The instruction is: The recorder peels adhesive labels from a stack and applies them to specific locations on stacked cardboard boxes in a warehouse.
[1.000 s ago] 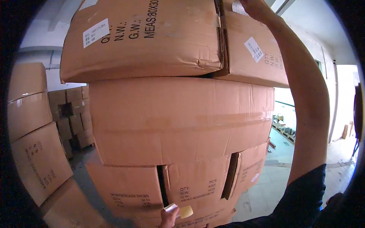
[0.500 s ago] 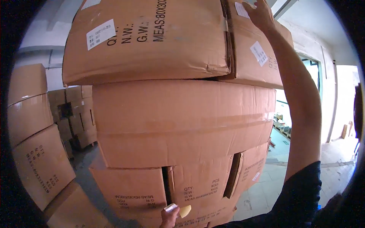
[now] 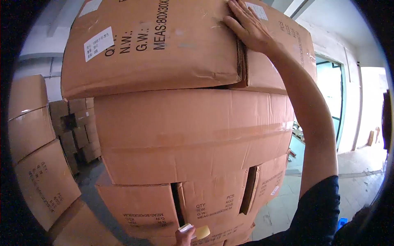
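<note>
My right hand [image 3: 251, 29] reaches up with its fingers stretched out. It lies flat against the top cartons, across the gap between the large carton [image 3: 197, 53] on the left and the carton [image 3: 295, 53] on the right. A white label [image 3: 257, 11] sits beside its fingers on the right carton, and another label [image 3: 99, 44] is on the left one. Low in front of the stack, my left hand [image 3: 185, 237] is closed around a small whitish, shiny object [image 3: 186, 228] with a pale yellow flap [image 3: 202, 232]. Its exact kind cannot be made out.
Under the top cartons lies a wide taped carton [image 3: 193, 135], resting on several lower cartons [image 3: 139, 205] with dark gaps between them. More stacked cartons [image 3: 33, 131] stand at the left. On the right are a tiled floor [image 3: 271, 213] and a bright doorway [image 3: 328, 98].
My right hand has moved left and down from the right carton's label to the seam between the top cartons, its fingers now flat. My left hand has barely shifted.
</note>
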Action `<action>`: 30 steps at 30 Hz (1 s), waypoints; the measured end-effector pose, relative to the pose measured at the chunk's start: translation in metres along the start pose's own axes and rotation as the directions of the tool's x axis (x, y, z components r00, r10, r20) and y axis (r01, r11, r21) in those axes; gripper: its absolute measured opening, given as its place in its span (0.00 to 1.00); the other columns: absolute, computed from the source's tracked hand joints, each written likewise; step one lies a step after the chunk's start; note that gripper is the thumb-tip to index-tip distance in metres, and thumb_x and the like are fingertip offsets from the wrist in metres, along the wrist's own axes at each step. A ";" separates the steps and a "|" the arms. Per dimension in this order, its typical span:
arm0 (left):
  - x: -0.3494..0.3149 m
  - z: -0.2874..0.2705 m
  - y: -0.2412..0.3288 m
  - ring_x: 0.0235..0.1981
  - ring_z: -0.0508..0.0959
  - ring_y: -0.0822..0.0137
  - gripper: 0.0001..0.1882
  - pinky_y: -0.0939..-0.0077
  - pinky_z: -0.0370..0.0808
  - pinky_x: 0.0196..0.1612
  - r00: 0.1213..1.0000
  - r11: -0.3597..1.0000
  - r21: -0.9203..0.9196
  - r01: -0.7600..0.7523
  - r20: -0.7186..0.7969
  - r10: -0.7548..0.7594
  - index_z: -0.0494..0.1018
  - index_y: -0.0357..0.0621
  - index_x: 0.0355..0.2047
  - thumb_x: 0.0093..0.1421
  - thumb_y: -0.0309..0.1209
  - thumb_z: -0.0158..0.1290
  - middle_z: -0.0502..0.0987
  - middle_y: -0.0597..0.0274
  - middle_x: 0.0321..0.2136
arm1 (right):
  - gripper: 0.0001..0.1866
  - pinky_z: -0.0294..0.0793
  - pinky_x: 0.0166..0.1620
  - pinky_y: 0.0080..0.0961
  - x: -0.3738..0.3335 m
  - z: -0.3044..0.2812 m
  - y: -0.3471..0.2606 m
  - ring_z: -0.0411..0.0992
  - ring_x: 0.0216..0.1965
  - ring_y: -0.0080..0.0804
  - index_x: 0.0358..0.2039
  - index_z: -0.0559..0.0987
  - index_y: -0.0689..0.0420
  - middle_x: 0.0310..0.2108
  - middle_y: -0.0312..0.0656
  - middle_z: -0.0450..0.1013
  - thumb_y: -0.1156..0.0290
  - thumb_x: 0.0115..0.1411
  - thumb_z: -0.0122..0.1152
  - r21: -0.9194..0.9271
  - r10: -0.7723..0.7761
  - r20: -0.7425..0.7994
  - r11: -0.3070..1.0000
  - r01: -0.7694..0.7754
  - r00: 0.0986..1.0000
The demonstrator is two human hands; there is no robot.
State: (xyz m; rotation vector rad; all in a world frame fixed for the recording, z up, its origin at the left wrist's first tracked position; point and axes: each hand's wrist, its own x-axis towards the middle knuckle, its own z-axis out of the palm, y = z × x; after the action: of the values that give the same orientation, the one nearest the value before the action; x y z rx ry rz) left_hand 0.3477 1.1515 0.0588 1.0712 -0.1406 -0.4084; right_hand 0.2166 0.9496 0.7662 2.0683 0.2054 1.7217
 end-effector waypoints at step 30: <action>-0.196 -0.077 0.043 0.32 0.78 0.74 0.10 0.78 0.75 0.35 0.947 0.811 0.555 -0.184 0.320 -0.004 0.77 0.36 0.34 0.54 0.29 0.58 0.80 0.61 0.30 | 0.14 0.73 0.37 0.21 -0.556 -0.123 -0.495 0.73 0.33 0.24 0.41 0.73 0.66 0.34 0.40 0.75 0.71 0.58 0.58 0.011 0.291 0.933 -0.607 -0.795 -0.209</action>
State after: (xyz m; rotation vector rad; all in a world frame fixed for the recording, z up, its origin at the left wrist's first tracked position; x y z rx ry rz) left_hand 0.2026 1.3087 0.0759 1.5941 -0.6291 -0.4562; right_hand 0.0593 1.2072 0.0747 4.2647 -1.8690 1.2069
